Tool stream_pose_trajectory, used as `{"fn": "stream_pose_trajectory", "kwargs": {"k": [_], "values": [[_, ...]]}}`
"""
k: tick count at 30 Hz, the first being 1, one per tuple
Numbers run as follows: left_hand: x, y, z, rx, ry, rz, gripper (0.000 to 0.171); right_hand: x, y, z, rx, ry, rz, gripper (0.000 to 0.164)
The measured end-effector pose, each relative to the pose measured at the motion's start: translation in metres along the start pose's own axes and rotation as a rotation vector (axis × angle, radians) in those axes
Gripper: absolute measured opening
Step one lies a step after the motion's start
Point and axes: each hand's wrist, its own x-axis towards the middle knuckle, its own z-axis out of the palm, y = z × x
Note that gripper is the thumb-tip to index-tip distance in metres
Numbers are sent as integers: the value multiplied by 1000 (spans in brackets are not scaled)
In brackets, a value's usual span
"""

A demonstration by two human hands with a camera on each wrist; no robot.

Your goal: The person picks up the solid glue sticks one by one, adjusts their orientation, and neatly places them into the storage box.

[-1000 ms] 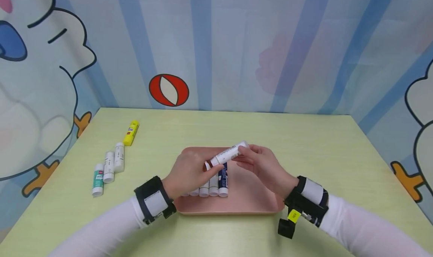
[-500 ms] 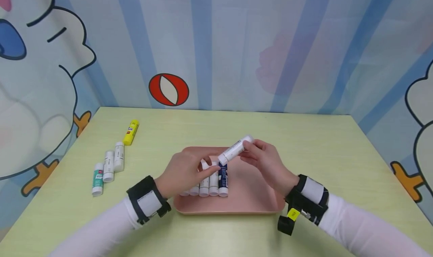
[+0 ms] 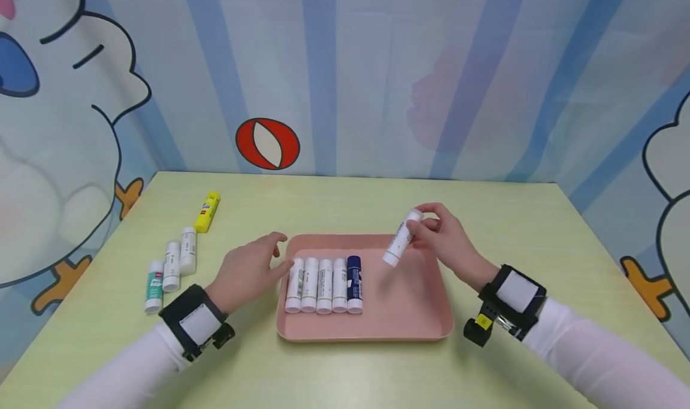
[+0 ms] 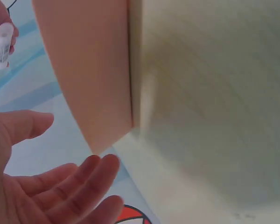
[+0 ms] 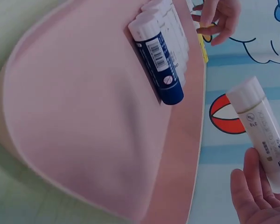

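My right hand pinches a white glue stick by its upper end, tilted over the right part of a pink tray. In the right wrist view, black print shows on that glue stick above the fingers. Inside the tray's left half, several white glue sticks and a dark blue glue stick lie side by side in a row. My left hand is at the tray's left edge, fingers loosely bent and holding nothing. The left wrist view shows its fingers spread apart.
On the table's left side lie a yellow glue stick, two white glue sticks and a teal-labelled glue stick. A printed curtain rises behind the pale table.
The left hand has let go of the white glue stick and moved left, uncovering the row. My right hand has carried that glue stick to the right and turned it steeper.
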Motion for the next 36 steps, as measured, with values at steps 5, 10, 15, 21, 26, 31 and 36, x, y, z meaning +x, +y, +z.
{"fn": "stream_pose_trajectory", "kwargs": {"k": [5,10,15,21,26,31,36], "values": [[3,-7,6,-80,-100,-84,46,4,3,-7,-186,-73,0,41],[3,-9,14,-152,-172,-114,29,5,4,-7,-423,-138,21,37],[2,-7,19,-171,-177,-107,18,5,7,-5,-572,-182,49,34],[1,-4,19,-179,-179,-117,25,6,12,-3,-699,-217,100,35],[1,-2,20,-187,-189,-134,28,7,15,-1,-827,-210,116,35],[1,-1,19,-207,-199,-158,24,5,21,0,-1026,-176,15,33],[2,0,19,-225,-208,-169,20,4,30,5,-1145,-133,-135,31]]}}
